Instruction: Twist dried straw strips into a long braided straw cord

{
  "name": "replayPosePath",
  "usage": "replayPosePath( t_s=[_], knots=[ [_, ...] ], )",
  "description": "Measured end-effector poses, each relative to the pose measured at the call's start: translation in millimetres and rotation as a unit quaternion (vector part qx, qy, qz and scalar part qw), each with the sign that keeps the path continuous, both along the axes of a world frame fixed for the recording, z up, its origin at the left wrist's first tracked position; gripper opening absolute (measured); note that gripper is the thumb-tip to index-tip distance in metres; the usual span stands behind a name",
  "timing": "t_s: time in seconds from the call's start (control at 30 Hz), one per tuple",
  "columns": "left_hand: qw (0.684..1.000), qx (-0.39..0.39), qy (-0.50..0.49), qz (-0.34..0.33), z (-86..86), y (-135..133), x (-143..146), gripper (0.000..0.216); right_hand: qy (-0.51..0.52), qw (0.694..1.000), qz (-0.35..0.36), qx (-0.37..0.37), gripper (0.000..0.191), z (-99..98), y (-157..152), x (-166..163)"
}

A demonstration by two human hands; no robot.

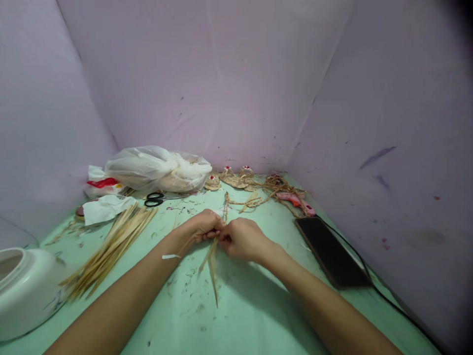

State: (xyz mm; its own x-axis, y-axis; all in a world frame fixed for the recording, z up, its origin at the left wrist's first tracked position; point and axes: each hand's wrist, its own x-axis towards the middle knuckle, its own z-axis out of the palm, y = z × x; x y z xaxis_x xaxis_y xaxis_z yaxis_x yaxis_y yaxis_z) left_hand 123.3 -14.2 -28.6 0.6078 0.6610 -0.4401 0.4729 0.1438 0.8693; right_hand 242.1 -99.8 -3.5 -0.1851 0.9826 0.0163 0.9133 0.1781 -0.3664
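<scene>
My left hand and my right hand meet at the middle of the green table, both closed on a braided straw cord. Loose flat ends of straw fan out below my fingers toward me. From the top of my hands the finished braid runs away and bends right, toward a tangled heap of cord. My fingertips hide the spot where the strands cross. To the left of my left forearm lies a bundle of dry straw strips.
Behind are a white plastic bag, black-handled scissors and small woven straw pieces with red beads. A pink glue gun, its black cable and a phone lie right. A white pot stands at left.
</scene>
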Motion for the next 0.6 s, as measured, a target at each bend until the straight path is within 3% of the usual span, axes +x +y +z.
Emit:
replayPosePath(
  t_s=[0.07,0.13,0.23,0.3,0.33,0.4,0.6],
  knots=[
    [1.000,0.001,-0.010,-0.011,2.6,0.1,-1.6,0.005,0.111,0.993,-0.024,-0.040,0.009,-3.9,8.3,13.6],
    [0.999,0.000,-0.026,-0.019,4.8,-0.2,-2.9,0.009,0.244,0.959,-0.130,-0.056,0.008,-7.6,17.0,24.3],
    [0.999,-0.004,-0.041,-0.027,4.3,0.0,-3.2,0.011,0.438,0.860,-0.234,-0.116,0.005,-9.3,23.4,24.5],
    [0.999,-0.007,-0.036,-0.033,1.6,0.9,-2.6,0.011,0.521,0.800,-0.218,-0.204,0.008,-8.8,22.6,16.0],
    [0.999,-0.006,-0.031,-0.033,0.0,1.6,-2.1,0.010,0.537,0.784,-0.203,-0.235,0.010,-8.8,21.5,11.3],
    [1.000,0.005,-0.015,-0.026,-2.0,2.5,-1.2,0.009,0.531,0.786,-0.190,-0.252,0.013,-10.3,20.1,4.1],
    [0.996,0.066,0.062,-0.024,2.3,-1.1,1.1,0.010,0.412,0.859,-0.225,-0.202,0.018,-20.9,24.9,7.7]
  ],
)
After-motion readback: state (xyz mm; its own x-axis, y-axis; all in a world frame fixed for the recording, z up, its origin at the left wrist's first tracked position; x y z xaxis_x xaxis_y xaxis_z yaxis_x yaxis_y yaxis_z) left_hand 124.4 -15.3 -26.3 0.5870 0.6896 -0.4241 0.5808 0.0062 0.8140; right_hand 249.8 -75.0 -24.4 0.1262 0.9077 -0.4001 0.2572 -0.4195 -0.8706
